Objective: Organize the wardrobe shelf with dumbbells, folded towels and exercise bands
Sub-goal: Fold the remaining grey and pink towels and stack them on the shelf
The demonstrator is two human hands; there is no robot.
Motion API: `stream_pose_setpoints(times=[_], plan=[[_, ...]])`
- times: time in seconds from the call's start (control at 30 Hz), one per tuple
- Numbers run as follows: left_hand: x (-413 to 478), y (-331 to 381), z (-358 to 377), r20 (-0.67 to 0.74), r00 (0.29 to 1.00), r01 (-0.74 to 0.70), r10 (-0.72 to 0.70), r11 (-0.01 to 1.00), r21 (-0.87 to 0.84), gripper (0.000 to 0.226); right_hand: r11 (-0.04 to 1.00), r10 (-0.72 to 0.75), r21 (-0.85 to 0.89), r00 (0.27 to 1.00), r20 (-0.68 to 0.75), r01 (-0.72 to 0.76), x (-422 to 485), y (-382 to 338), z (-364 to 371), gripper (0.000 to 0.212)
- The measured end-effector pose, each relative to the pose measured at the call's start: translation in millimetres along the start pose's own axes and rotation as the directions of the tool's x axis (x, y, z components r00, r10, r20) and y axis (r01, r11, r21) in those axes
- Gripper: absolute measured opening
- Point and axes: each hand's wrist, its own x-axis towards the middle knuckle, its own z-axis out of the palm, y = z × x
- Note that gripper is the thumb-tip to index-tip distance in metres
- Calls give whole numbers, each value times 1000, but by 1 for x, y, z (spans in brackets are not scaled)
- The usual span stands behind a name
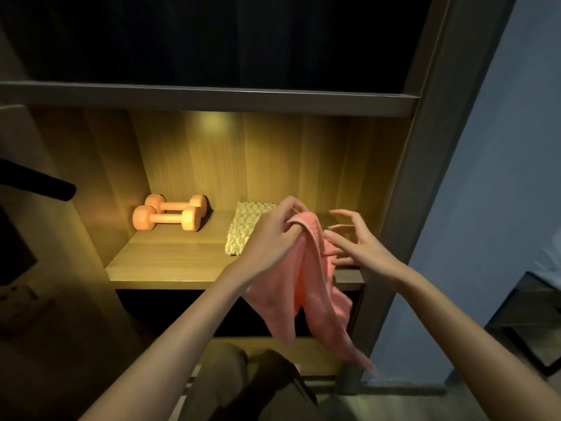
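1. Wardrobe shelf [170, 256]: wooden board with a wood-grain back panel, lit warmly from above. A grey upper board [212, 97] spans the compartment overhead.
2. Dumbbells: two orange dumbbells lie at the left rear of the wardrobe shelf with their handles parallel. The front dumbbell [167, 219] sits just beside the rear dumbbell [177, 204]; whether they touch cannot be told.
3. Folded towel [246, 229]: pale and textured, it lies flat at mid-shelf, apart from the dumbbells on their right. Its right part is hidden behind the left hand.
4. Pink towel [306, 287]: unfolded and held in the air before the front edge of the wardrobe shelf. It hangs in loose folds down past that edge, in front of the dark compartment below.
5. Left hand [273, 235]: its fingers curl round the bunched top of the pink towel and grip it.
6. Right hand [355, 241]: its fingers are spread and slightly bent, holding nothing, just right of the pink towel. The lower fingers reach the cloth's edge; contact cannot be told.
7. Trousers [243, 378]: the person's legs, in dark cloth, show at the bottom of the view.
8. Blue wall [485, 177]: stands right of the wardrobe frame.
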Motion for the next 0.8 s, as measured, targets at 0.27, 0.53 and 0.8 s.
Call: stream_pose_setpoints(times=[0.27,0.53,0.8], plan=[[1,13,-22,-77,994,81,-80,997,18,4,979,-129,-158,992,13,129,-10,-12,45,51],[-5,16,-61,-175,973,149,-150,989,-22,7,840,28,-543,997,66,12,-5,20,61,11],[-15,-13,-106,-233,940,326,-251,862,388,18,862,16,-497,985,-174,-102,17,29,37,30]])
